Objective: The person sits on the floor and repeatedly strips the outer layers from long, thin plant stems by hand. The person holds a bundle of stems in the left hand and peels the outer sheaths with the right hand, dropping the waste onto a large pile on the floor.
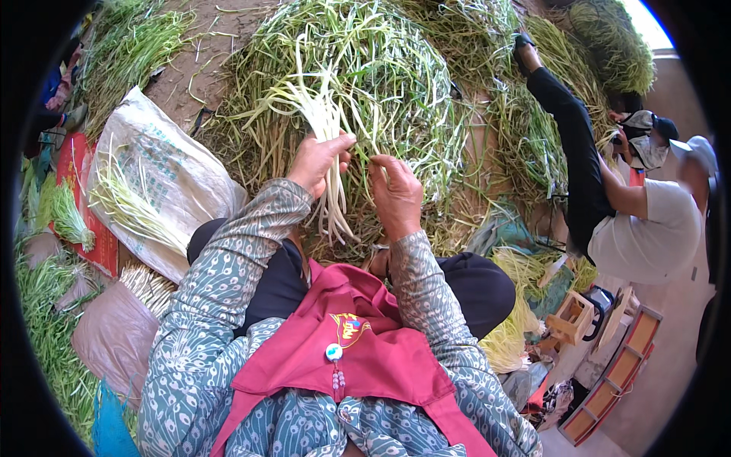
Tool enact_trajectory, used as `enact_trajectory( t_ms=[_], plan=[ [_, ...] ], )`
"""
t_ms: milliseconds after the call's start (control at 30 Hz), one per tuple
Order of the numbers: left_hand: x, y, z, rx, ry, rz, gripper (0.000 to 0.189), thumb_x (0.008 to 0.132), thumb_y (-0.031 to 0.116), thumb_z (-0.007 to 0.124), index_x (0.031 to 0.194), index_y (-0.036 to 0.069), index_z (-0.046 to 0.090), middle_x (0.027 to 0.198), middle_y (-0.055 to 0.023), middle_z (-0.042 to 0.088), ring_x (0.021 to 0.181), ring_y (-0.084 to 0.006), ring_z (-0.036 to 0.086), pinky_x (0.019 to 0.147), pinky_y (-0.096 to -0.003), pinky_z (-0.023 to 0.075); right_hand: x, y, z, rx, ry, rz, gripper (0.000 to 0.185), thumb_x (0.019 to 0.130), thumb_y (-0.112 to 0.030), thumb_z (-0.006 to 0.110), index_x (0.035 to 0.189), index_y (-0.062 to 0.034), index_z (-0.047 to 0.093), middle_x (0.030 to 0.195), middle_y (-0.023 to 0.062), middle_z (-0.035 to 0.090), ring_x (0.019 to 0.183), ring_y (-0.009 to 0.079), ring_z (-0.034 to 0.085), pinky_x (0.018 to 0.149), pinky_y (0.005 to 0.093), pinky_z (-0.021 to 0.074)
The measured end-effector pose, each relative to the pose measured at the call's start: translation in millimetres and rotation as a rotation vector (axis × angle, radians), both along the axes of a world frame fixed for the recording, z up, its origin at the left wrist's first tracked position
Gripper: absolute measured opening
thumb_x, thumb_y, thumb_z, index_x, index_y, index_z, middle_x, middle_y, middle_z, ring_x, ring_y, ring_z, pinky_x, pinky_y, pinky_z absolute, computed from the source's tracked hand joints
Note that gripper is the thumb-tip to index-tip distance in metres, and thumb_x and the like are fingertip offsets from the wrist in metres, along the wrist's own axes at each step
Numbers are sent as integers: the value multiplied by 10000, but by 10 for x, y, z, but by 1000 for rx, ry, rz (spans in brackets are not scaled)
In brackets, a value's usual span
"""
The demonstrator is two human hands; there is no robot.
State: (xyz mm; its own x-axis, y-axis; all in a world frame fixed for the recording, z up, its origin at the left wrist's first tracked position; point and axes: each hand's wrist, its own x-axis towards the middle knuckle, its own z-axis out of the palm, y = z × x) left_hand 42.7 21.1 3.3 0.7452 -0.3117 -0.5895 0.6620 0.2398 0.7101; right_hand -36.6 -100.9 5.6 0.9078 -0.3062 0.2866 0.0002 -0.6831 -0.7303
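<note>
My left hand (pixel 320 163) is closed around a bunch of long pale leafy stalks (pixel 322 117), perhaps garlic greens. The leafy tips spread away from me, and the white ends hang below the fist. Just to the right, my right hand (pixel 400 194) pinches a thin green stalk (pixel 365 128) between thumb and forefinger. Beyond both hands rises a large tangled heap of green and yellowish stalks (pixel 394 85). A second pale bunch (pixel 134 205) rests on a white woven sack (pixel 171 154) to my left.
A red board (pixel 71 171) with a green bunch (pixel 69 220) lies far left. White stalks (pixel 147 288) and a brownish plastic sheet (pixel 117 337) are near my left arm. To the right are yellow stalks (pixel 508 320), a wooden crate (pixel 571 317) and a person (pixel 645 228).
</note>
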Motion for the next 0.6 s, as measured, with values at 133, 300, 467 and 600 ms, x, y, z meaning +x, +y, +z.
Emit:
enact_trajectory(
  t_ms=[133, 300, 467, 600],
  plan=[
    [102, 39, 17, 28, -126, 101, 210, 720, 189, 623, 837, 42, 529, 664, 3, 523, 510, -71, 474, 447, -208, 418, -25, 14, 27, -33, 36, -2, 73, 741, -117, 551, 814, -116, 554, 746, 63, 556, 604, 241, 556, 516, 308, 438],
    [86, 35, 16, 80, -80, -97, 236, 757, 228, 575, 922, 60, 559, 810, -8, 592, 574, -58, 478, 510, -204, 415, -38, 100, 88, -61, 91, 31, 82, 714, -102, 580, 796, -105, 566, 747, 59, 563, 627, 229, 556, 536, 298, 438],
    [134, 26, -53, 20, 15, -140, 187, 745, 173, 588, 889, 56, 564, 761, 15, 591, 516, -30, 454, 462, -163, 385, -49, 139, 129, -125, 88, 77, 62, 705, -144, 585, 761, -136, 561, 735, 20, 553, 579, 212, 552, 487, 302, 434],
    [171, -3, -77, 6, 3, -57, 159, 671, 108, 653, 798, 68, 565, 655, 12, 549, 490, -57, 454, 442, -193, 391, -109, 174, 119, -157, 73, 113, 78, 670, -145, 599, 736, -127, 562, 836, 30, 551, 693, 219, 552, 559, 316, 447]
  ],
)
